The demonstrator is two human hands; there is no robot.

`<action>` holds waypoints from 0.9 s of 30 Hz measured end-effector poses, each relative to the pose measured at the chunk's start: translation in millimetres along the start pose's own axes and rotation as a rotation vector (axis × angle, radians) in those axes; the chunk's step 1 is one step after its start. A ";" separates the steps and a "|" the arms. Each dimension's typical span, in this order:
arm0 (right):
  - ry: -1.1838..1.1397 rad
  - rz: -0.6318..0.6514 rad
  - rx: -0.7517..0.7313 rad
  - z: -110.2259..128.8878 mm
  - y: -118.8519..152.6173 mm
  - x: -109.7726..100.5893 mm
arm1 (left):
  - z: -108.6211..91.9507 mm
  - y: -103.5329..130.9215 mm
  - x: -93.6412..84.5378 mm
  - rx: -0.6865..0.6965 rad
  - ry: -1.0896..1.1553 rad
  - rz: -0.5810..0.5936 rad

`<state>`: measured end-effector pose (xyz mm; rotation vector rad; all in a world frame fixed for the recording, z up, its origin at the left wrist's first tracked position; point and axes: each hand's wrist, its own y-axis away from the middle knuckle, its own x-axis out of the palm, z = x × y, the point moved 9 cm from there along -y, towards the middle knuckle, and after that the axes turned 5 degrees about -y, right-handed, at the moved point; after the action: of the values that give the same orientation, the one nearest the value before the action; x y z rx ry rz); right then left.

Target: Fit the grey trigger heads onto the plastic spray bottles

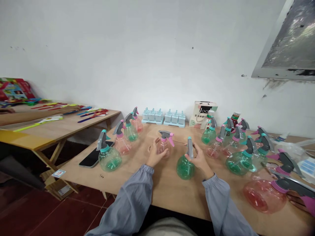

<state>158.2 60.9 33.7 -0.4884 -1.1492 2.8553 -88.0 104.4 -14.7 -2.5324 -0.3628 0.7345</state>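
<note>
My left fingers (162, 154) are wrapped around the bulb of a pink spray bottle (163, 144), while my right fingers (194, 159) grip a green spray bottle (185, 167) near its grey head, the two side by side in front of me at the wooden surface (137, 178). The green one sits nearer to me; whether its base touches the wood, I cannot tell. Four more bottles (110, 160), alternating green and pink, line the left side, beside a dark phone (91, 158). A larger cluster of bottles (237, 162) crowds the right. Against the wall stand two pale blue mold sets (174, 118) and a printed box (197, 114). At far left, another person's forearm (39, 116) stretches across a neighboring surface (73, 123).
</note>
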 end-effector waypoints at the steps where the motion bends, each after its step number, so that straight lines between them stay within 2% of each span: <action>1: -0.019 0.009 0.011 0.0 -0.6 0.8 | -0.7 0.0 0.0 0.006 0.013 0.002; 7: -0.077 -0.005 0.087 -5.0 -2.8 -4.5 | -4.5 -0.6 -1.7 0.062 0.059 -0.004; 13: -0.061 0.083 0.033 4.0 -3.9 4.5 | -9.2 1.6 -4.6 0.083 0.004 -0.028; 16: -0.066 0.073 0.044 3.0 -2.2 5.4 | -8.8 2.0 -5.0 0.092 -0.010 -0.030; 19: -0.032 0.004 0.064 1.3 -1.8 -2.5 | -8.3 2.1 -4.6 0.096 -0.035 -0.027; 23: 0.044 -0.049 0.071 4.0 2.0 -16.9 | -5.9 3.7 -9.8 0.052 -0.156 -0.085; 27: 0.061 -0.094 0.187 -3.6 21.8 -40.3 | -5.2 5.8 -12.8 0.056 -0.189 -0.119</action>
<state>199.6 41.9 27.6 -0.4935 -0.8608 2.8086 -94.8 92.8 -8.2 -2.3726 -0.5446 0.9267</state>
